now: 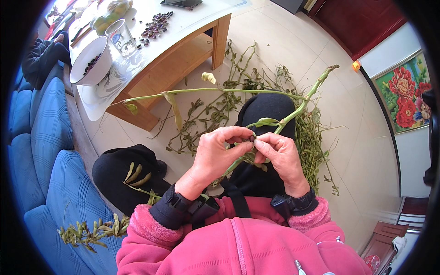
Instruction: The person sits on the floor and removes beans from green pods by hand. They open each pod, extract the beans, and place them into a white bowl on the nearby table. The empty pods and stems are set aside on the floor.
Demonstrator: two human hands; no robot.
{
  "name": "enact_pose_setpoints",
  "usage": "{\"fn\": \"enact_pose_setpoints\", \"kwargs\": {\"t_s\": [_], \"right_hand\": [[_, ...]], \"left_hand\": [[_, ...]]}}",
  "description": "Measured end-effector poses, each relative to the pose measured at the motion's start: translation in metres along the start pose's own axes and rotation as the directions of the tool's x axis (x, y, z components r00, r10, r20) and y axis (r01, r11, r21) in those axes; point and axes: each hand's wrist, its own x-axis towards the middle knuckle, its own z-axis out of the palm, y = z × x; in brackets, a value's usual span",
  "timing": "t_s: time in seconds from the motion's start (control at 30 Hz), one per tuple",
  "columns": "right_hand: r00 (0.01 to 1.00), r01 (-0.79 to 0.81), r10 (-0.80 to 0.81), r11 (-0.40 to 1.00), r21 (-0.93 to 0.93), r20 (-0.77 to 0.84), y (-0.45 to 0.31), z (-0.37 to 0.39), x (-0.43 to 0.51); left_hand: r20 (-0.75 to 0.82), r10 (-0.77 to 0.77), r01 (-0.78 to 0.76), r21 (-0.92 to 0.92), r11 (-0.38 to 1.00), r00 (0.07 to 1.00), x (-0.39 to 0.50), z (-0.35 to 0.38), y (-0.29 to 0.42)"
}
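My left hand (220, 151) and my right hand (280, 156) meet over my right knee, thumbs and fingertips pinched together. Between them shows a small dark bean (252, 138), at what looks like an opened pod mostly hidden by the fingers. A long green bean plant stalk (298, 109) lies across my lap and passes beneath my hands. From it a thin side branch (192, 90) reaches left, with a hanging pod (174, 109) and a pale curled pod (208, 77). More green pods (137, 173) rest over my left knee.
A low table (144, 65) at upper left bears a white bowl (99, 48) with dark beans, a drinking glass (121, 37) and loose beans (158, 24). Bean plants (309, 147) are heaped on the floor at right. A blue sofa (51, 117) stands left, where a person (44, 58) sits.
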Motion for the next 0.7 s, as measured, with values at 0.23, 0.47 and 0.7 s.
{"fn": "enact_pose_setpoints", "kwargs": {"t_s": [0.23,0.47,0.7], "right_hand": [[1.000,0.022,-0.022,0.998,-0.050,0.000,-0.001,-0.001,-0.001],[1.000,0.027,-0.027,0.999,0.035,-0.004,-0.001,-0.001,-0.001],[1.000,0.021,-0.021,0.999,0.040,0.001,-0.002,-0.003,-0.002]], "left_hand": [[0.002,0.057,-0.057,0.076,0.995,0.998,0.000,-0.001,0.002],[0.007,-0.008,0.008,-0.046,0.999,1.000,-0.001,0.002,0.002],[0.204,-0.207,0.288,-0.577,0.764,0.957,0.003,-0.001,-0.013]]}}
